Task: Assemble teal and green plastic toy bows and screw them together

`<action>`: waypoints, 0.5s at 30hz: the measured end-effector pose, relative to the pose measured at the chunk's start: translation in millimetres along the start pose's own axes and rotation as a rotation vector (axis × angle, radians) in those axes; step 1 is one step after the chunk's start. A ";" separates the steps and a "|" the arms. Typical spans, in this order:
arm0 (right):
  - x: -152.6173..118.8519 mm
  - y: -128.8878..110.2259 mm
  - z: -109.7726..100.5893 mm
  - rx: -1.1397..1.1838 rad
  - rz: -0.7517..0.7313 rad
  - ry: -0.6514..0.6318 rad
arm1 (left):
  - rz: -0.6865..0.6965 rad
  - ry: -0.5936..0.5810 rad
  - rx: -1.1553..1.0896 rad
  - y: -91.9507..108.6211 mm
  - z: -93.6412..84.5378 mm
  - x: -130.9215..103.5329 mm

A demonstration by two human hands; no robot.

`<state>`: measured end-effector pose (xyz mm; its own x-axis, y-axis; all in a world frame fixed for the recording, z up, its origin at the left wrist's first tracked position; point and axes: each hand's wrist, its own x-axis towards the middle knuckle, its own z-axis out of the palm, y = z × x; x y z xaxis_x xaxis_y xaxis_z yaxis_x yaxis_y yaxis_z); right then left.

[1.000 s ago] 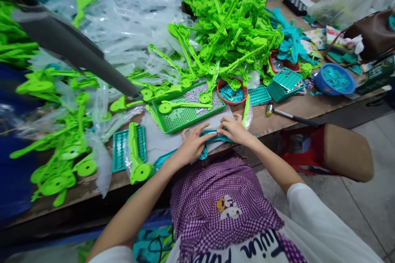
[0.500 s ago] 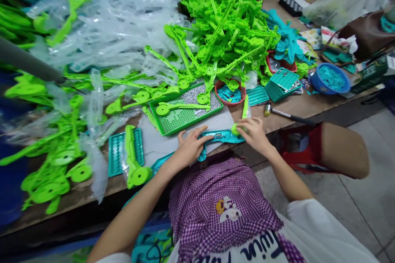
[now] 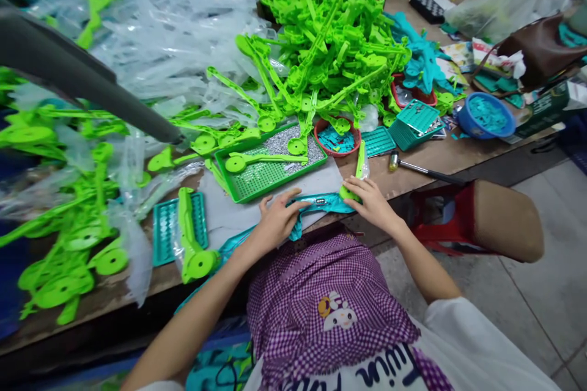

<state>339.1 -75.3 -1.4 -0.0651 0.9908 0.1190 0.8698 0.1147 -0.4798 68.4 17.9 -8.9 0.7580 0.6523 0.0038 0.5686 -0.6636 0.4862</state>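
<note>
A long teal plastic part (image 3: 332, 202) lies along the front edge of the table, with a small shiny metal piece (image 3: 320, 201) set in its middle. My left hand (image 3: 276, 220) grips it left of the metal piece, thumb and fingers closed on it. My right hand (image 3: 372, 203) is at the part's right end, its fingers closed on the round end of a lime-green plastic arm (image 3: 360, 162). That arm points away from me and has a clear plastic piece beside it. My fingers partly hide where green meets teal.
Behind my hands sits a green tray (image 3: 270, 188) of small metal pieces. A hammer (image 3: 424, 170) lies at right, near a red basket (image 3: 338, 151) and a blue bowl (image 3: 509, 128). Lime-green arms (image 3: 321, 43) and clear pieces (image 3: 183, 43) are heaped behind. A dark grey bar (image 3: 92, 67) crosses the left.
The view has shifted slightly, and the dark grey bar reaches farther in from the left. Both hands stay on the same parts; the right fingers cover the green round end a little differently.
</note>
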 end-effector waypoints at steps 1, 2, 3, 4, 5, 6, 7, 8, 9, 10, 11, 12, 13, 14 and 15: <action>-2.4 2.8 2.2 0.012 -0.007 0.011 | 0.002 -0.006 -0.012 -0.4 -1.7 -1.4; -4.2 5.1 4.6 0.026 -0.013 0.022 | 0.003 -0.005 -0.024 0.6 -3.8 -2.4; -5.3 6.7 7.0 0.038 -0.016 0.033 | 0.001 0.009 -0.036 3.6 -6.2 -2.7; -5.8 7.9 9.0 0.049 -0.018 0.042 | -0.005 0.040 -0.045 8.6 -8.2 -1.9; -5.9 8.7 10.7 0.058 -0.020 0.048 | -0.012 0.083 -0.052 15.9 -9.6 0.5; -5.8 9.3 11.8 0.065 -0.023 0.051 | -0.019 0.130 -0.058 24.8 -9.7 4.7; -5.7 9.7 12.5 0.071 -0.026 0.054 | -0.026 0.172 -0.063 34.6 -8.5 10.7; -5.5 10.1 12.8 0.077 -0.026 0.057 | -0.032 0.202 -0.069 44.6 -5.7 18.1; -5.5 10.5 12.8 0.082 -0.024 0.062 | -0.037 0.209 -0.076 53.7 -1.7 26.4; -5.5 10.9 12.8 0.086 -0.021 0.067 | -0.042 0.197 -0.084 61.2 3.2 34.8; -5.6 11.2 12.8 0.090 -0.019 0.071 | -0.050 0.175 -0.095 66.8 8.6 42.6; -5.7 11.4 12.9 0.094 -0.019 0.073 | -0.064 0.153 -0.109 70.2 14.0 49.2; -5.7 11.6 13.0 0.097 -0.022 0.073 | -0.083 0.137 -0.125 71.7 19.0 54.2; -5.7 11.7 13.2 0.098 -0.025 0.071 | -0.107 0.128 -0.143 71.8 23.2 57.5; -5.6 11.7 13.4 0.099 -0.028 0.069 | -0.133 0.126 -0.162 71.0 26.5 59.5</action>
<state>343.0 -78.5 -19.3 -0.0518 0.9802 0.1909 0.8154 0.1519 -0.5586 162.3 0.0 2.7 0.6279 0.7775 0.0343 0.5945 -0.5076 0.6236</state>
